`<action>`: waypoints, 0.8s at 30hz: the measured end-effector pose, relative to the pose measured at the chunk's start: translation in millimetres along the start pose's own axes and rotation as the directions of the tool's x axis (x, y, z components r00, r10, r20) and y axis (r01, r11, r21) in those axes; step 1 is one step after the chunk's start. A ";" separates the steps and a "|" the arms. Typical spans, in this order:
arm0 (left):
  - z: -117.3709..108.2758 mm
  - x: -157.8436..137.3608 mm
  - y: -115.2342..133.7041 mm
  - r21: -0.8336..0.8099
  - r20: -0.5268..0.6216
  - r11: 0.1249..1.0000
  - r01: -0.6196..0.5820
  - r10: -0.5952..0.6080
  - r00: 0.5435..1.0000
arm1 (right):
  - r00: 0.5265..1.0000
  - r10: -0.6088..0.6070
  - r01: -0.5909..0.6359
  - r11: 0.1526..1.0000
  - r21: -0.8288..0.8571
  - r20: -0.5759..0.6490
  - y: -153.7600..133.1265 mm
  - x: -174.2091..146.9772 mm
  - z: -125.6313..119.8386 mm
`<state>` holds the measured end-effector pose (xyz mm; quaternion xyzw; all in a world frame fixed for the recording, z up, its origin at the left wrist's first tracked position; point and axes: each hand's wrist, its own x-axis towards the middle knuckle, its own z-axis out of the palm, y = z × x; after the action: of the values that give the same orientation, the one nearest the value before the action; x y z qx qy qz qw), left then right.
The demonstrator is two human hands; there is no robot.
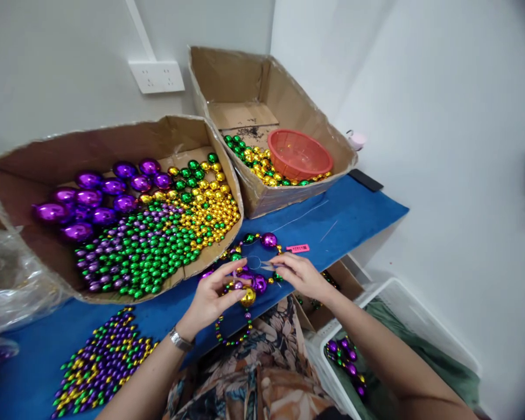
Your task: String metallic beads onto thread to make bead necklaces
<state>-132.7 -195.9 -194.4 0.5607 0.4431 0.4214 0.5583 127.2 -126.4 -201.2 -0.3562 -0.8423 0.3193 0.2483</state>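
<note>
My left hand (pixel 214 294), with a silver watch on its wrist, pinches a bead string (pixel 238 285) near a large gold bead (pixel 248 297). A loop of small beads (pixel 234 343) hangs below it over the table's front edge. My right hand (pixel 301 275) has its fingers pressed together around a small pale, pointed item (pixel 268 266), too small to name. Between the hands a thin clear thread (pixel 254 260) forms a loop. Behind them on the blue cloth lies more of the beaded strand, with a large purple bead (pixel 269 240) and a green bead (pixel 249 238).
A cardboard box (pixel 219 262) of purple, green and gold beads stands left; another box (pixel 284 195) behind holds beads and a red basket (pixel 304 153). Loose beads (pixel 107 359) lie front left. A pink tag (pixel 298 248) lies near my right hand. A white bin (pixel 437 315) stands lower right.
</note>
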 end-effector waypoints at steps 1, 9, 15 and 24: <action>-2.5 -0.6 -0.6 -0.019 -0.023 1.000 0.007 -0.008 1.000 | 1.000 0.006 -0.010 0.991 -0.131 -0.027 16.2 -8.4 -4.5; -1.7 -0.7 -8.6 -0.110 -0.073 0.994 0.006 -0.014 0.997 | 0.979 0.198 -0.119 0.723 -0.681 0.040 96.1 -53.7 -17.5; 8.7 0.5 -12.4 -0.061 -0.014 0.998 0.024 -0.025 1.000 | 0.964 0.264 -0.211 0.674 -0.708 -0.035 99.3 -24.0 -18.3; 14.2 0.5 -7.9 -0.009 -0.007 1.000 0.014 -0.014 1.000 | 0.959 0.271 -0.169 0.782 -0.600 0.083 75.4 5.8 -32.1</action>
<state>-119.0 -199.1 -202.6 0.5536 0.4470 0.4216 0.5622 177.5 -69.6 -232.4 -0.4838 -0.8695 0.0984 0.0166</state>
